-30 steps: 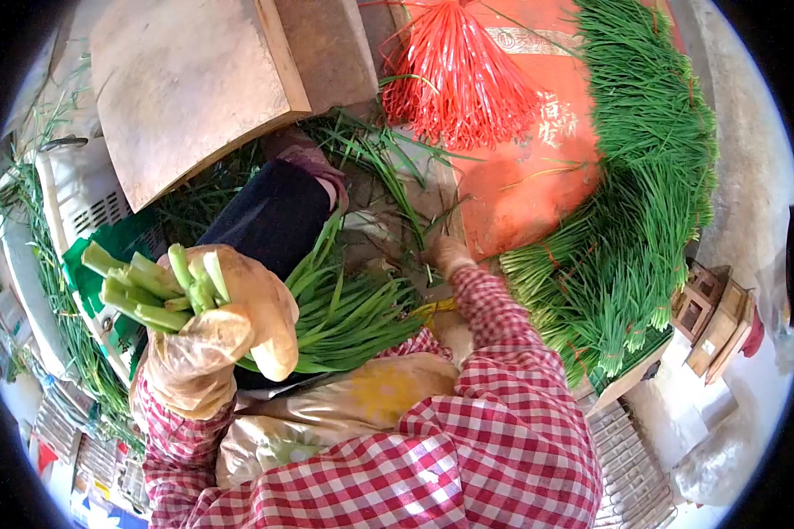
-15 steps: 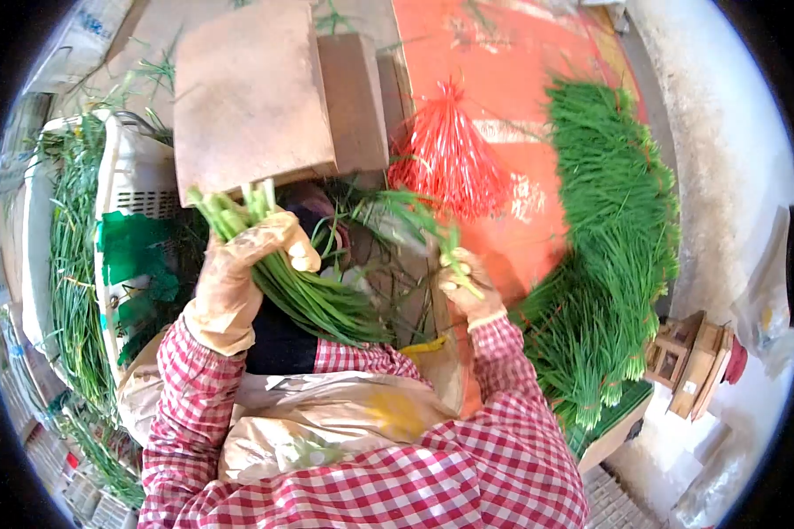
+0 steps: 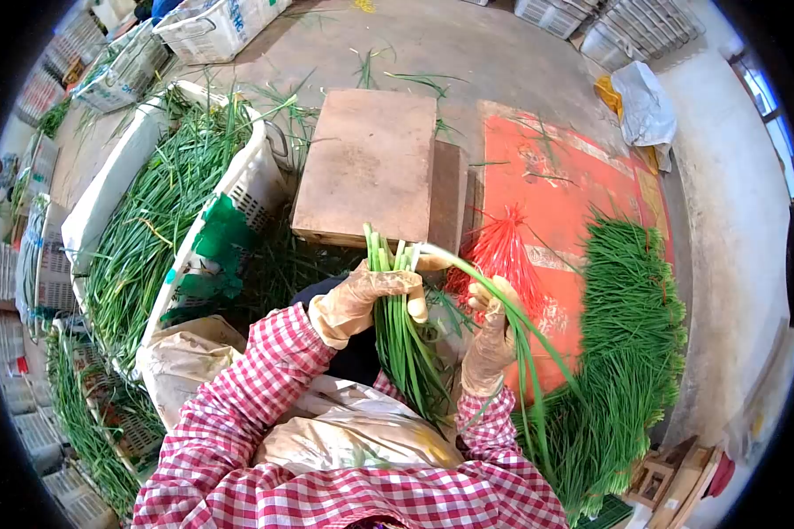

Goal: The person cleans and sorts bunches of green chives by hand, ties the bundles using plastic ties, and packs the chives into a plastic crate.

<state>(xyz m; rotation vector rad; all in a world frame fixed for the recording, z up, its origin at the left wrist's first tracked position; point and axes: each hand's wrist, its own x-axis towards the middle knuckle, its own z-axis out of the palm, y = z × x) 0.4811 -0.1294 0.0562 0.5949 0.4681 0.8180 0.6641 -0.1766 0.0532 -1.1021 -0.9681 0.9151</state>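
My left hand [image 3: 362, 301], in a pale thin glove, is closed around a bunch of green chives [image 3: 403, 339]. Their pale cut ends point up beside the wooden block, and the leaves hang down over my lap. To the right, my gloved right hand [image 3: 487, 348] has its fingers curled at a few long chive stalks [image 3: 528, 331]. The pale ends of these stalks reach across to the top of the left-hand bunch, while the leaves arch down to the right. How firmly the right fingertips grip them is partly hidden.
A flat wooden block [image 3: 366, 163] stands in front. Red plastic ties [image 3: 503, 251] lie on an orange sheet [image 3: 547, 176]. Bundled chives [image 3: 622, 353] line its right side. Left stands a white crate [image 3: 260, 154] heaped with loose chives; more crates [image 3: 212, 35] stand behind.
The view has tilted up, showing more floor and crates. My right hand's stalks have swung so their pale ends meet the bunch in my left hand. The left-hand bunch now stands more upright.
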